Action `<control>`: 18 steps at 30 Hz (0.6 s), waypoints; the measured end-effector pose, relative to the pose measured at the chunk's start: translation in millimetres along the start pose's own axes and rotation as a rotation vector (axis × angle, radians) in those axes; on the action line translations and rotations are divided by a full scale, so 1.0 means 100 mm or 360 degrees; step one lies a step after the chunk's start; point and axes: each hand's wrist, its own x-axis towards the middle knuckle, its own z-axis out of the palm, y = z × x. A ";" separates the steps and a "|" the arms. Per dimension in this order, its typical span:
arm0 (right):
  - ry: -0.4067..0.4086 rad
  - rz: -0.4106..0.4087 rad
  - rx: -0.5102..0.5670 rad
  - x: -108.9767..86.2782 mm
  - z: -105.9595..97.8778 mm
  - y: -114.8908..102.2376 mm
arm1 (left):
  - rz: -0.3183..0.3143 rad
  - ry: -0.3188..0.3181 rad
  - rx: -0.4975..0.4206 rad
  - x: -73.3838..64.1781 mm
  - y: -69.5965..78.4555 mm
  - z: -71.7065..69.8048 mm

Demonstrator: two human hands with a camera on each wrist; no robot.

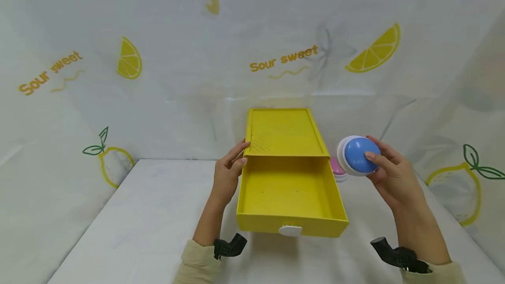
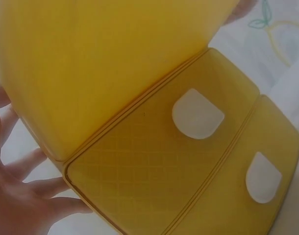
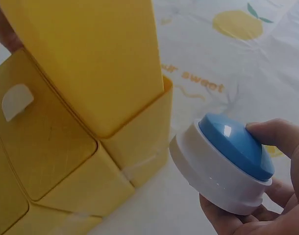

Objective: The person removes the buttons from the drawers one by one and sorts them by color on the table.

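A yellow drawer cabinet stands on the table with its top drawer pulled out, the inside bare. Two lower drawers with white pulls are closed in the left wrist view. My left hand rests on the cabinet's left side, its spread fingers touching the wall. To the right of the drawer, my right hand holds up a round push button with a blue dome and white base. The thumb lies on the dome, the other fingers under the base, and the button is tilted.
A pink push button with a white base sits right of the cabinet, partly hidden by the drawer and the blue button. A lemon-printed cloth hangs behind the white table.
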 end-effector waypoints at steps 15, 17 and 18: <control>0.0435 0.0350 -0.0250 0.06 -0.48 0.40 | 0.0002 -0.0007 0.0001 -0.01 -0.01 -0.01; 0.0450 0.0449 -0.0330 0.07 -0.54 0.50 | -0.0005 -0.0011 -0.0006 -0.01 -0.02 0.00; 0.0451 0.0496 -0.0373 0.07 -0.56 0.56 | -0.0009 -0.0011 -0.0008 0.00 -0.02 0.00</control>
